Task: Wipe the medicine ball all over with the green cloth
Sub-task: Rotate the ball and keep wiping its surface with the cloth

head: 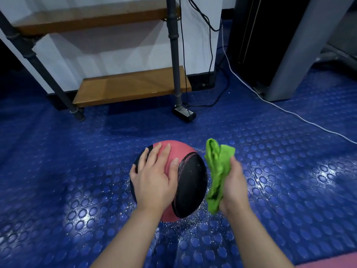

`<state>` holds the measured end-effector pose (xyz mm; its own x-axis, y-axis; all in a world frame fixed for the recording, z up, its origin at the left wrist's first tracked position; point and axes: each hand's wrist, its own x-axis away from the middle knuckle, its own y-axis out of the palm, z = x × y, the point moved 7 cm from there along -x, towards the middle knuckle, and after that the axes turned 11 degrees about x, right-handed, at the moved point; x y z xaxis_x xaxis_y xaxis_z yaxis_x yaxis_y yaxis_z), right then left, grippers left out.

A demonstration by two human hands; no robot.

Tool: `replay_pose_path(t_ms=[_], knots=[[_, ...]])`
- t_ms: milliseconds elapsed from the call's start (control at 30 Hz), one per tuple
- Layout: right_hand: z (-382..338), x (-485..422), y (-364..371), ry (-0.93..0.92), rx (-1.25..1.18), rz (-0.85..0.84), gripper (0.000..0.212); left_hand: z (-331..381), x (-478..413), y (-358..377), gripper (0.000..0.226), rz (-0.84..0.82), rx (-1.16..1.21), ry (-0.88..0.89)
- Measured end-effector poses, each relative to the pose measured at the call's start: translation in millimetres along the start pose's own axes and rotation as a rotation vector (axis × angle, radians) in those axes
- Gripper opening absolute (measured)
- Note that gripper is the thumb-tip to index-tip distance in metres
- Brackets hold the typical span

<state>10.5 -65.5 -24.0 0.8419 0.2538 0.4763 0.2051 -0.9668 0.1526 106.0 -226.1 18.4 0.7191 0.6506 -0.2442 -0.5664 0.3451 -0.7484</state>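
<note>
A red and black medicine ball (pixel 191 182) rests on the blue studded floor mat in the lower middle of the view. My left hand (pixel 154 176) lies flat on its top left side, fingers spread over the red band. My right hand (pixel 233 186) grips a crumpled green cloth (pixel 217 171) just to the right of the ball. The cloth hangs against or very close to the ball's black right side. Small bright specks lie on the black panel and on the mat around the ball.
A shelf with wooden boards (pixel 131 86) and dark metal posts (pixel 174 55) stands behind the ball. A black power adapter (pixel 184 113) and black cables lie at its foot. A white cable (pixel 289 111) crosses the mat at right, near a grey machine base (pixel 284 78).
</note>
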Motion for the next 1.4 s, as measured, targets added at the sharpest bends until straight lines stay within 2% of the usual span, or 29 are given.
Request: replay_pose_path(t_ms=[67,133,200,300,533,700,800,933,1033,1167,1400], knots=[[10.9,17.1,9.7,-0.098,0.360,0.038,0.054,-0.2,-2.1,-1.7,0.057,0.033,0.010,-0.003],[15.5,27.3,29.7,-0.324,0.790,-0.020,0.052,0.1,-3.3,-2.0,0.057,0.050,0.010,0.002],[14.6,28.9,39.4,-0.432,0.921,-0.026,0.048,-0.5,-3.6,-1.3,0.057,0.057,0.007,0.008],[11.3,18.6,36.7,-0.435,0.917,0.055,0.047,1.3,-7.2,1.5,0.057,0.064,-0.006,0.012],[-1.0,-17.3,20.2,-0.313,0.966,0.268,0.038,7.3,-10.0,8.6,0.055,0.058,-0.050,-0.001],[-9.5,-27.7,22.5,-0.272,0.962,0.254,0.038,6.4,-11.8,11.4,0.052,0.064,-0.071,-0.038],[-8.2,-24.3,26.3,-0.257,1.000,0.208,0.046,9.0,-11.7,12.5,0.050,0.088,-0.071,-0.040],[3.9,4.7,42.8,-0.473,1.009,0.078,0.059,7.8,-9.3,11.5,0.051,0.110,-0.070,-0.040],[7.3,2.3,41.2,-0.536,0.915,0.095,0.063,5.3,-7.0,8.8,0.052,0.114,-0.059,-0.019],[6.9,-17.1,37.0,-0.453,0.824,0.152,0.049,4.4,-9.1,9.9,0.054,0.084,-0.056,-0.023],[8.5,-49.9,31.8,-0.239,0.823,0.196,0.047,8.4,-12.6,13.8,0.053,0.059,-0.052,-0.052]])
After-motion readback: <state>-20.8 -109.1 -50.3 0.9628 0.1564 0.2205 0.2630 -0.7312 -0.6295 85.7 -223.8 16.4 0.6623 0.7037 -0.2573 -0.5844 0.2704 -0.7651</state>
